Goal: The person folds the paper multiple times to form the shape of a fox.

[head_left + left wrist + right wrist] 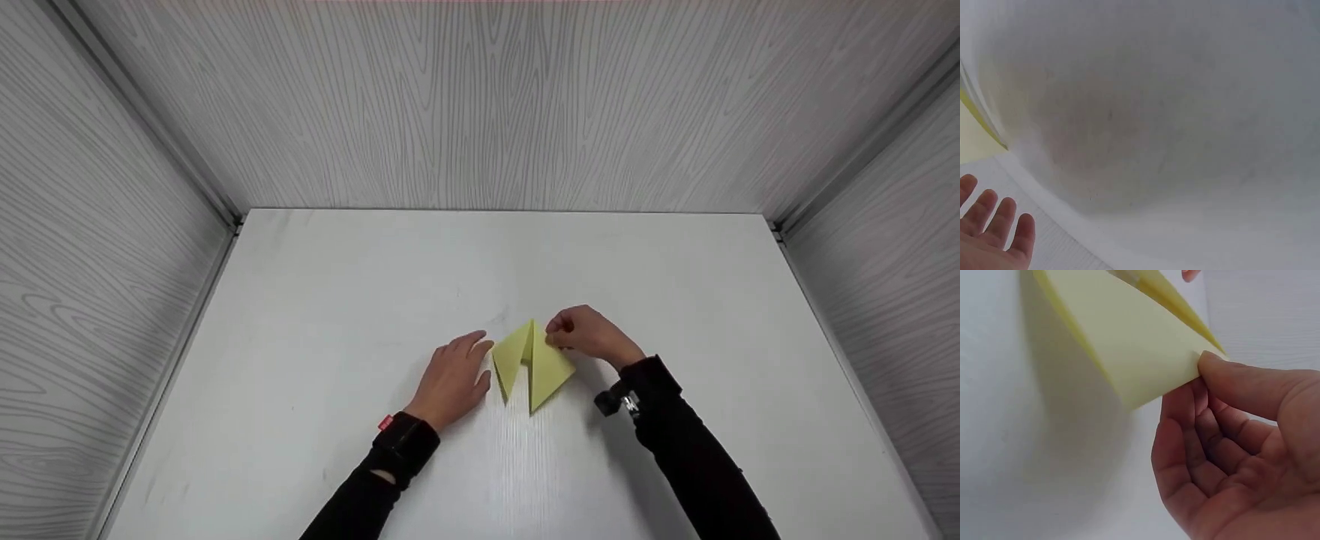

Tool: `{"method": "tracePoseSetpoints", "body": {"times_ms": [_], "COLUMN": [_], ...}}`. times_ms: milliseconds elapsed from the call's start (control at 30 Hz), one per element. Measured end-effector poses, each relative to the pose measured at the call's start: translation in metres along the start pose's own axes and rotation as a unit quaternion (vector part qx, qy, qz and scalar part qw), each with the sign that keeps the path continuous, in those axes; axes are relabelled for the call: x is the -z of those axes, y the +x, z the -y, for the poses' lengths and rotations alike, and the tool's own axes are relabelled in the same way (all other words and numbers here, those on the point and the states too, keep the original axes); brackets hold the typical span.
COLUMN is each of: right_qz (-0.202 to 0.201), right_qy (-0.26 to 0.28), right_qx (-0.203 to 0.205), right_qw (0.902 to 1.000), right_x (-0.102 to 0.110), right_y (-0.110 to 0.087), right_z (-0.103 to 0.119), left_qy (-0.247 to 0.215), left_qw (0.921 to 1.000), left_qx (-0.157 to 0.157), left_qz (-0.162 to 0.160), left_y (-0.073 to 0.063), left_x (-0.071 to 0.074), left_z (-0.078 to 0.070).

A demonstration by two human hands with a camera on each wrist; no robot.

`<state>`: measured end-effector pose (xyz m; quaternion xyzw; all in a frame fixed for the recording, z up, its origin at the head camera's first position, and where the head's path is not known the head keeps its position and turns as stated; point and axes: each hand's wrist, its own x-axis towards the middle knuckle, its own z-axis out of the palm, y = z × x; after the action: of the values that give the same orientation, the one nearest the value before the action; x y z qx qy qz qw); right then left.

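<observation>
A piece of folded yellow paper [551,369] is near the middle of the white table, its peak pointing away and two pointed flaps spreading toward the near edge. Thumb and fingers of my right hand [592,334] pinch its upper right edge. Close up in the right wrist view, the thumb lies on top of the folded paper [1123,337] with curled fingers beneath. My left hand [454,379] is beside the paper's left corner, fingers spread and relaxed, holding nothing. In the left wrist view, these fingers [999,222] are just below a corner of the paper [977,135].
The white tabletop [360,285] extends around both hands. Grey wood-grain panels wall it in at the back [487,105], the left [97,225] and the right [885,247]. Dark bands with small devices sit on both wrists.
</observation>
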<state>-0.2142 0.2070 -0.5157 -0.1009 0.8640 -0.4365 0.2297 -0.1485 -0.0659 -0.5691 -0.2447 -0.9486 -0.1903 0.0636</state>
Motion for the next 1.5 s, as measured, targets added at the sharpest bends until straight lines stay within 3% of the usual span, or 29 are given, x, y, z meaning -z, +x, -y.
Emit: {"method": "tracePoseSetpoints", "body": {"times_ms": [167, 400, 600, 800, 1000, 1100, 1167, 1333, 1500], "right_qz": [-0.017, -0.087, -0.163, -0.249, -0.305, -0.316, -0.317, -0.307, -0.282], "right_qy": [-0.007, -0.024, -0.036, -0.093, -0.206, -0.257, -0.282, -0.322, -0.333], "right_qx": [0.017, 0.046, 0.106, 0.194, 0.279, 0.315, 0.33, 0.354, 0.384], "right_qw": [0.9997, 0.9949, 0.9803, 0.9445, 0.887, 0.8575, 0.8436, 0.8226, 0.8137], "right_x": [0.009, 0.019, 0.02, 0.016, 0.008, 0.004, 0.002, -0.004, -0.011], "right_y": [-0.008, -0.018, -0.02, -0.016, -0.007, -0.001, 0.004, 0.013, 0.012], "right_z": [0.006, 0.019, 0.03, 0.029, 0.027, 0.026, 0.024, 0.016, 0.001], "left_qy": [-0.005, -0.011, -0.017, -0.016, -0.016, -0.016, -0.019, -0.026, -0.021], "left_qw": [0.9991, 0.996, 0.9926, 0.9894, 0.9876, 0.9875, 0.9872, 0.9867, 0.987], "left_qx": [0.012, 0.05, 0.095, 0.132, 0.152, 0.152, 0.151, 0.141, 0.118], "left_qz": [-0.041, -0.074, -0.073, -0.059, -0.036, -0.041, -0.049, -0.076, -0.107], "left_y": [0.004, 0.01, 0.009, 0.004, 0.002, 0.001, 0.001, -0.001, -0.003], "left_x": [0.004, 0.013, 0.016, 0.017, 0.019, 0.019, 0.019, 0.017, 0.014], "left_z": [-0.001, 0.001, 0.008, 0.015, 0.017, 0.019, 0.02, 0.02, 0.021]}}
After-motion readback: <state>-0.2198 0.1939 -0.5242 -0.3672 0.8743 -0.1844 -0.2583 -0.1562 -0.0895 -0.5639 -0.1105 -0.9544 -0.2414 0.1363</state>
